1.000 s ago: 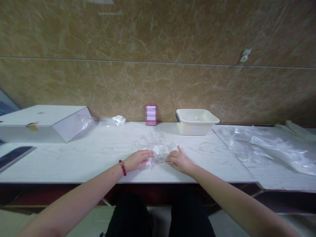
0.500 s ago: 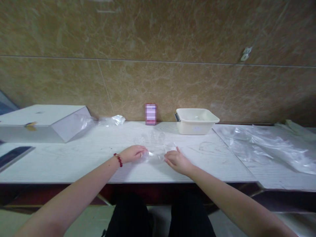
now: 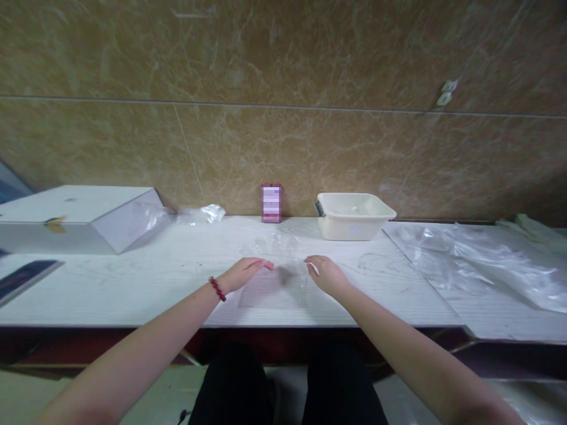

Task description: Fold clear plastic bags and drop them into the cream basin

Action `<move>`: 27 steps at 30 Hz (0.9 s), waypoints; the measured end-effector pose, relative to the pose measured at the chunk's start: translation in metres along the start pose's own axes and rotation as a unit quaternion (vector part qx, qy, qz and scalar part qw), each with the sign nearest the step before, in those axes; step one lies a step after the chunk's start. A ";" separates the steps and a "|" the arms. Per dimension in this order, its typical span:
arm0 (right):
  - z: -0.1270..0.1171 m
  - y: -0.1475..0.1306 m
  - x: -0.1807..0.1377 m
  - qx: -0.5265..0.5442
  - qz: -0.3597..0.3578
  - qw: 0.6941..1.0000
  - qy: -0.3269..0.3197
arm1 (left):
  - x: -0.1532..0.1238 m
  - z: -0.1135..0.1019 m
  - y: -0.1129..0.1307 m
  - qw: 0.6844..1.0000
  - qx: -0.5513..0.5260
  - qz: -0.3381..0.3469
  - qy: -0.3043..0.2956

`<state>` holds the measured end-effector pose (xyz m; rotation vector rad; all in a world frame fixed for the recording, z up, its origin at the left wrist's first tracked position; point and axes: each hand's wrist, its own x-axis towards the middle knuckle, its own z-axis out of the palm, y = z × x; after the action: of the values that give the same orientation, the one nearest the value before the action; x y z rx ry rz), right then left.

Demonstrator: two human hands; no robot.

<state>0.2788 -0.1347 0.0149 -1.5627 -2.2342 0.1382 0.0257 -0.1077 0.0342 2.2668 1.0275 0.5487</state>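
Observation:
A clear plastic bag [image 3: 283, 251] lies spread on the white table between my hands; its outline is faint against the tabletop. My left hand [image 3: 245, 273], with a red bead bracelet [image 3: 217, 288] at the wrist, is at the bag's left side, fingers stretched out and holding nothing visible. On the right side, my right hand [image 3: 326, 274] curves inward with thumb and fingers apart, also holding nothing I can see. Whether either hand touches the film is hard to tell.
Against the wall stand a phone-like screen [image 3: 271, 203] and a cream plastic bin [image 3: 352, 227]. A white box [image 3: 75, 212] and crumpled plastic [image 3: 201, 215] are at left, beside a dark flat device [image 3: 24, 280]. More clear plastic bags [image 3: 478, 265] cover the right side.
My hands have shifted a little away from me and their fingers have loosened from the bag. The near part of the bag now lies flatter on the table.

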 end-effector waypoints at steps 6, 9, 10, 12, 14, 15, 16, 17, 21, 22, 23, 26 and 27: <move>0.017 0.010 0.002 -0.101 0.117 0.985 -0.070 | 0.005 0.039 0.013 0.966 0.255 0.013 -0.028; 0.020 0.016 -0.001 -0.129 0.135 0.979 -0.087 | 0.001 0.050 0.004 0.950 0.306 0.003 -0.059; 0.020 0.019 -0.001 -0.134 0.138 0.977 -0.086 | 0.000 0.052 0.001 0.947 0.313 0.006 -0.068; 0.017 0.022 0.001 -0.136 0.143 0.977 -0.077 | -0.002 0.051 -0.003 0.944 0.320 0.012 -0.079; 0.014 0.021 0.006 -0.123 0.133 0.982 -0.059 | -0.001 0.047 -0.005 0.943 0.323 0.015 -0.082; 0.013 0.018 0.008 -0.109 0.119 0.986 -0.052 | -0.001 0.046 -0.006 0.943 0.323 0.019 -0.082; 0.012 0.013 0.012 -0.092 0.099 0.990 -0.045 | 0.000 0.045 -0.006 0.943 0.323 0.024 -0.081; 0.011 0.008 0.015 -0.072 0.074 0.994 -0.041 | 0.001 0.044 -0.007 0.943 0.322 0.028 -0.077; 0.020 -0.021 0.028 -0.003 -0.010 0.998 -0.054 | 0.009 0.045 -0.012 0.945 0.327 -0.004 -0.032; 0.024 -0.027 0.031 0.006 -0.022 0.998 -0.065 | 0.011 0.046 -0.013 0.943 0.330 -0.019 -0.025; 0.029 -0.032 0.033 0.009 -0.030 0.996 -0.078 | 0.013 0.046 -0.015 0.942 0.333 -0.029 -0.024; 0.043 -0.035 0.035 -0.018 -0.033 0.995 -0.097 | 0.014 0.046 -0.020 0.940 0.336 -0.037 -0.039; 0.046 -0.032 0.034 -0.034 -0.030 0.994 -0.095 | 0.013 0.044 -0.021 0.941 0.334 -0.036 -0.043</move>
<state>0.2230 -0.1085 -0.0073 -1.5751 -2.4527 0.2023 0.0483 -0.1010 -0.0110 2.7796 1.4004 0.0555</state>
